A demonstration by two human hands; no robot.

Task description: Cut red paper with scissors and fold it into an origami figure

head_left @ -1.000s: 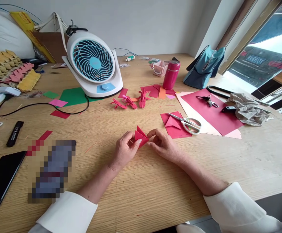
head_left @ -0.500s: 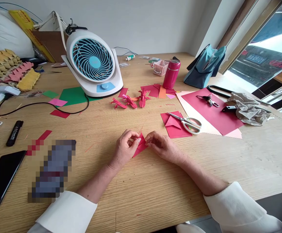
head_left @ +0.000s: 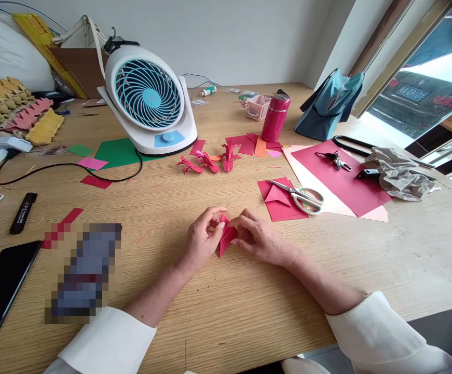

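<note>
A small folded piece of red paper (head_left: 227,240) is held between my two hands, low over the wooden table. My left hand (head_left: 205,235) pinches its left edge between thumb and fingers. On the other side, my right hand (head_left: 257,238) has its fingertips closed on the paper's right edge. Beyond the hands lie several folded red paper figures (head_left: 210,162). To the right, white-handled scissors (head_left: 307,200) rest on red paper sheets (head_left: 284,212), one of them folded.
A white fan (head_left: 148,98) stands at the back left, near green paper (head_left: 112,153). A pink flask (head_left: 276,118) and a blue bag (head_left: 329,109) are at the back right. Left lie a marker (head_left: 23,213) and a black phone (head_left: 5,285). Large red paper (head_left: 342,182) lies right.
The folded red paper has turned more upright between the fingers. My right hand has shifted slightly left over it; my left hand has barely moved.
</note>
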